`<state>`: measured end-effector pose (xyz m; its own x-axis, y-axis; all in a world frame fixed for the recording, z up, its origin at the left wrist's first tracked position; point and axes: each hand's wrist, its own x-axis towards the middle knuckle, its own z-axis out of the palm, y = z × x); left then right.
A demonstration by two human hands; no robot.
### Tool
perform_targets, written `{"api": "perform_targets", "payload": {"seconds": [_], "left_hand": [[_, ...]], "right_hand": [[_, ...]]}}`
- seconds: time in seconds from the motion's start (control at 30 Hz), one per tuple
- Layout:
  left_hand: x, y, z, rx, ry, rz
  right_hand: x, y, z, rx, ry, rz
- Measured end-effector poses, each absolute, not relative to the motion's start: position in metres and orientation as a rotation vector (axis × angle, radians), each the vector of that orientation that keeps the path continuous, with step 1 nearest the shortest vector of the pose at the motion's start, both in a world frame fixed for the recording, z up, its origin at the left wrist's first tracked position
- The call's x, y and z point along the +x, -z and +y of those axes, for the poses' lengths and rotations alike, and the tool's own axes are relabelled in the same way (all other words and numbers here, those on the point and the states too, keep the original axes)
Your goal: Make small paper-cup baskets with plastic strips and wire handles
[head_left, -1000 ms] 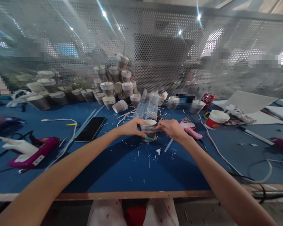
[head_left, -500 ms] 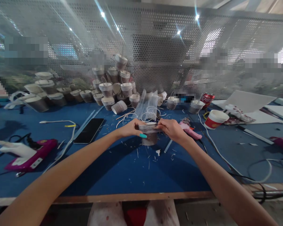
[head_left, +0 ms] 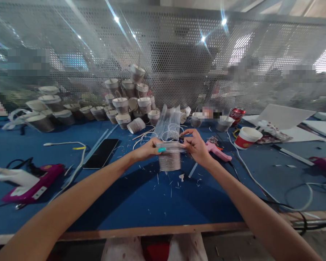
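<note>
A small pot wrapped in grey-white cord (head_left: 170, 161) is held above the blue table, its pale rim band level with my fingers. My left hand (head_left: 150, 149) grips the left side of the rim, its teal thumbnail lying across the front. At the right side of the rim, my right hand (head_left: 195, 145) pinches the band between thumb and fingers, the index finger bent up. Just behind the pot lie a bundle of clear glue sticks (head_left: 167, 123) and loops of white cord (head_left: 144, 137). A pink glue gun (head_left: 219, 151) rests right of my right hand.
Several similar small pots (head_left: 122, 105) are stacked at the back left. A black phone (head_left: 101, 154) and a magenta power strip (head_left: 45, 183) lie on the left. On the right stand a paper cup (head_left: 247, 137) and a red can (head_left: 237, 116); a white cable (head_left: 243, 168) runs past them.
The pot has tilted and turned, showing more of its corded side. My left thumb has moved up onto the rim, and my right index finger has lifted.
</note>
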<state>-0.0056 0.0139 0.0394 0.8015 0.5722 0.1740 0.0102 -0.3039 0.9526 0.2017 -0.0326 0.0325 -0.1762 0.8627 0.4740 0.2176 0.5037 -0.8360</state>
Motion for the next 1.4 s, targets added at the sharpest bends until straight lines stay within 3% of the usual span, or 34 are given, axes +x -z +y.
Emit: {"api": "perform_targets", "payload": {"seconds": [0.43,0.63,0.77,0.93,1.07,1.4], "left_hand": [[0.000,-0.028,0.012,1.230,-0.604,0.365],[0.003,-0.021,0.007,1.123,-0.585,0.384],[0.006,-0.023,0.011,1.111,-0.636,0.327],[0.005,-0.036,0.017,1.255,-0.832,0.503],[0.009,-0.039,0.012,1.323,-0.708,0.772],[0.018,-0.037,0.005,1.322,-0.681,0.725]], "right_hand": [[0.192,-0.035,-0.035,-0.767,-1.266,-1.595],[0.187,-0.032,-0.035,-0.790,-1.317,-1.606],[0.186,-0.033,-0.035,-0.897,-1.215,-1.565],[0.193,-0.033,-0.032,-1.049,-0.825,-1.582],[0.195,-0.033,-0.034,-1.111,-0.667,-1.665],[0.197,-0.048,-0.044,-1.108,-0.488,-1.832]]}}
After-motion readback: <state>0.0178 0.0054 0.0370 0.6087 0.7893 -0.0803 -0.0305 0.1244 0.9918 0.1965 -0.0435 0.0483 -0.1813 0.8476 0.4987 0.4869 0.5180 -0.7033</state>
